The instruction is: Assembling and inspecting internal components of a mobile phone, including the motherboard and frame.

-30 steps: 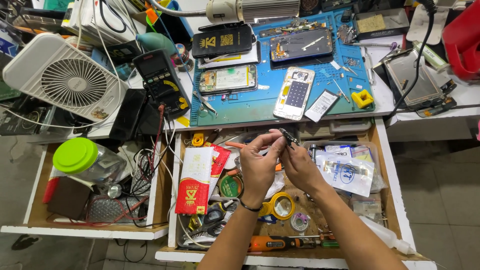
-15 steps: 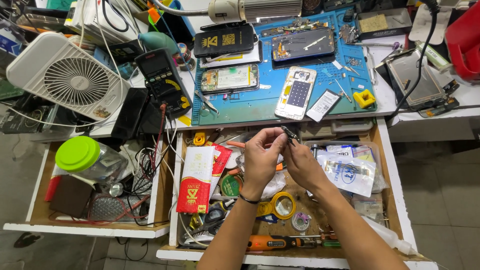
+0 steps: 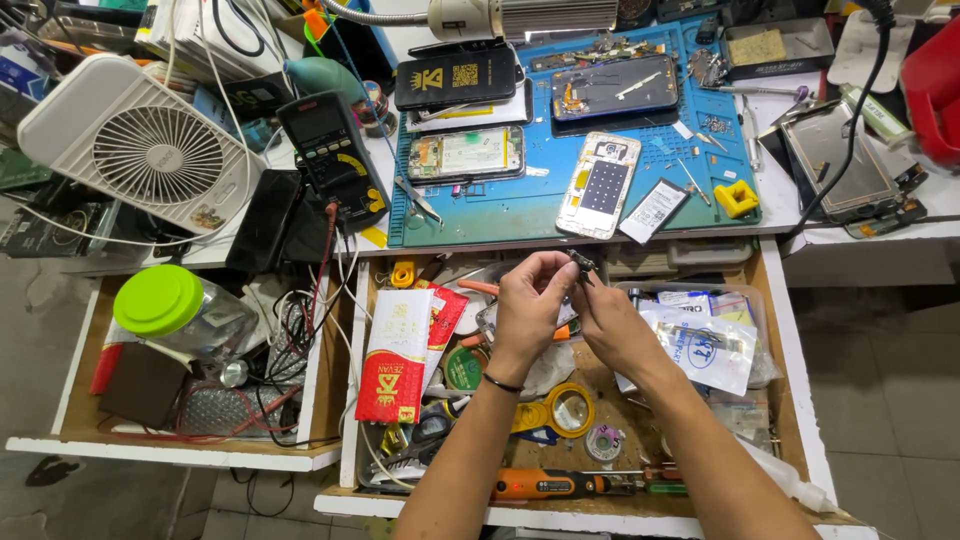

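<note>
Here, near the middle of the frame, the left hand (image 3: 527, 305) and the right hand (image 3: 607, 318) meet over an open drawer (image 3: 790, 400), fingertips pinched together on a small dark part (image 3: 582, 261) held between them. The part is too small to make out in detail. Both hands are closed on it, thumbs and forefingers touching it from either side.

Below the hands in the drawer lie a yellow-rimmed magnifier (image 3: 566, 410), an orange rotary tool (image 3: 545, 486) at the bottom edge, and a red and white packet (image 3: 397, 355) to the left. Clear plastic bags (image 3: 705, 345) sit just right of the right hand.

Above the drawer, on the desk (image 3: 790, 200), a blue work mat (image 3: 500, 205) carries an opened phone (image 3: 465, 155) and a white phone frame (image 3: 600, 185). A black multimeter (image 3: 330, 155) lies left of the mat, and a white fan (image 3: 135, 145) sits at the upper left. A jar with a green lid (image 3: 160, 300) rests in the drawer at the left.
</note>
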